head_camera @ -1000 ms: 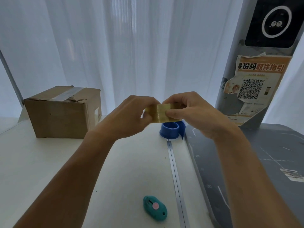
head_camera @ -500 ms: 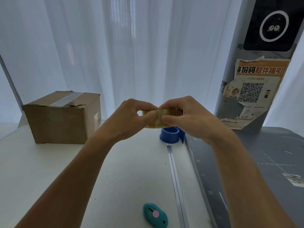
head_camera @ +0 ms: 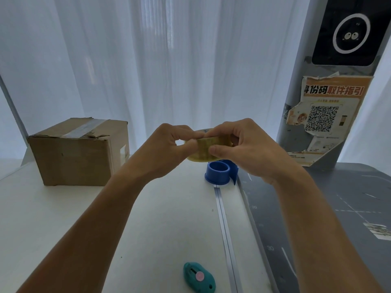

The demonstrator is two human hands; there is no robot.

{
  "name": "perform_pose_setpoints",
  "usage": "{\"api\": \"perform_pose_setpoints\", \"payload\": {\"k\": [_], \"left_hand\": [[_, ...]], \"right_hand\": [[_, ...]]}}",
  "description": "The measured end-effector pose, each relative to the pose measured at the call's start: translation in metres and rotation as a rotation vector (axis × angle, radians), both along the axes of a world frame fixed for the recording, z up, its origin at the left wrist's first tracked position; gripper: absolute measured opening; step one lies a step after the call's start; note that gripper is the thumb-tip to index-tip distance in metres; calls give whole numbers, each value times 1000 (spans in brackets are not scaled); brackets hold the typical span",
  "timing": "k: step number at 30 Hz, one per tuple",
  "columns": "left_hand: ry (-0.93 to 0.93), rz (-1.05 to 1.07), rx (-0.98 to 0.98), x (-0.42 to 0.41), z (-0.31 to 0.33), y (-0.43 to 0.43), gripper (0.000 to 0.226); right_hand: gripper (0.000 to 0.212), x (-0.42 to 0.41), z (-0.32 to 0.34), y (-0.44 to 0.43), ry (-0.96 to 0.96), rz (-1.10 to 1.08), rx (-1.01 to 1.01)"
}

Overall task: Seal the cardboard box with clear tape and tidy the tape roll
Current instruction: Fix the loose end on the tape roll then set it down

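I hold a yellowish roll of clear tape [head_camera: 204, 151] in the air above the table's middle. My right hand [head_camera: 239, 144] grips the roll from the right, thumb on its outer face. My left hand [head_camera: 171, 144] pinches its left edge with thumb and fingertips. The cardboard box [head_camera: 78, 151] sits at the far left of the white table [head_camera: 63, 218], apart from my hands, with a strip of tape along its top seam and a torn flap edge. A blue tape dispenser [head_camera: 220, 172] stands just below and behind the roll.
A teal box cutter with a pink button [head_camera: 198, 277] lies near the table's front edge. A metal rail [head_camera: 224, 229] runs front to back beside a grey cutting mat [head_camera: 317, 218]. A grey pillar with a torn QR poster [head_camera: 325, 117] stands at back right. White curtains hang behind.
The roll and both hands have dropped slightly and turned; my left fingers have shifted along the roll's edge. The box and cutter have stayed put.
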State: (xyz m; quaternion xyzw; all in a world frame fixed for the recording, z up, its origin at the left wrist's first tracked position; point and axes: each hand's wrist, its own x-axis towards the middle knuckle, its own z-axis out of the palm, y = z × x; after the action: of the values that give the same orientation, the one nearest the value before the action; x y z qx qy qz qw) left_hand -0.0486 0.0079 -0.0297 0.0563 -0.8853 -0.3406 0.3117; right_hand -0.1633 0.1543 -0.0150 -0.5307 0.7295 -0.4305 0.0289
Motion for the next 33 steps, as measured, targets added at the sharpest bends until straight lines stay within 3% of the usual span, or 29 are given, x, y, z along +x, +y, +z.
{"api": "perform_pose_setpoints", "payload": {"k": [8,13,23,33], "left_hand": [[48,25,68,-2,-5,4,39],[110,15,164,-1,-4,3,24],[241,-26,304,0,3,1,24],[145,-38,365,0,-1,-4,31]], "right_hand": [[24,0,0,1,-68,24,-22],[23,1,1,0,-55,22,-51],[27,7,8,0,-41,62,-157],[25,5,1,-4,-71,41,-118]]}}
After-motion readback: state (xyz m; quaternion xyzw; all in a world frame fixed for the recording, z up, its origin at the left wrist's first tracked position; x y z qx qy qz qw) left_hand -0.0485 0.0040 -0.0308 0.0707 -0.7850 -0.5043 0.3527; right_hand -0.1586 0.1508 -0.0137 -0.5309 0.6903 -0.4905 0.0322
